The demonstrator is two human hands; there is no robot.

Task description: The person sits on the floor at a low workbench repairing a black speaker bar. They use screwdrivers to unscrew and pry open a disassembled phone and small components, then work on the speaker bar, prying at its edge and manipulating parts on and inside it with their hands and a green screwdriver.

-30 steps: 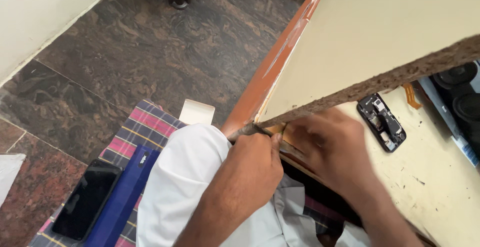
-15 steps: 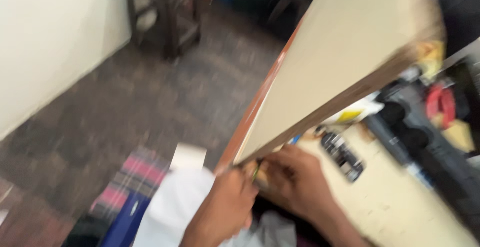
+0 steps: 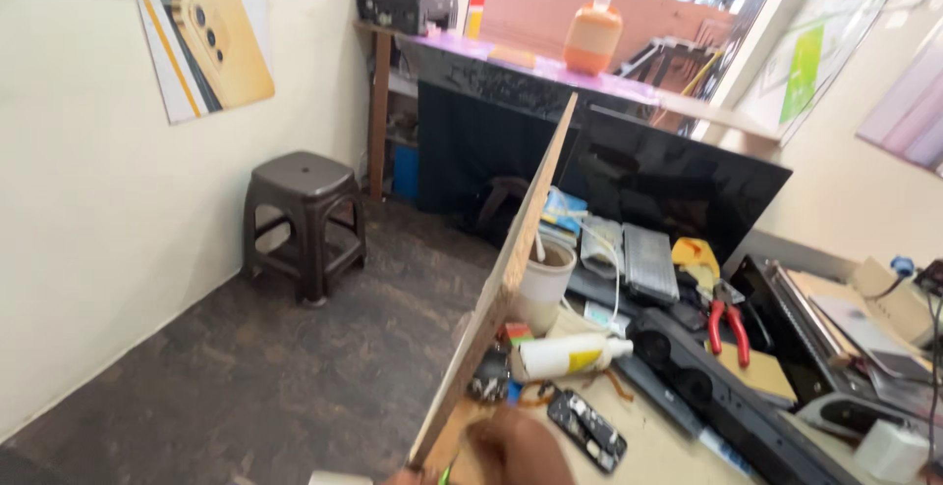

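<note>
Grip: cannot tell, right hand [image 3: 519, 449] blurred | wooden board [image 3: 511, 269] tilted, pale

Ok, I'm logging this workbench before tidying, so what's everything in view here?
stool: one, dark brown, on the floor by the wall
poster: one, yellow phone picture, on the left wall
board: one, tan, standing on edge along the bench
cup: one, white, beside the board
bottle: one, white, lying on the bench
opened phone: one, black, near the bench's front
pliers: one, red-handled, mid-bench
speaker bar: one, black, across the bench
jug: one, orange, on the far counter
hand: one, blurred, bottom edge; which one unclear
</note>
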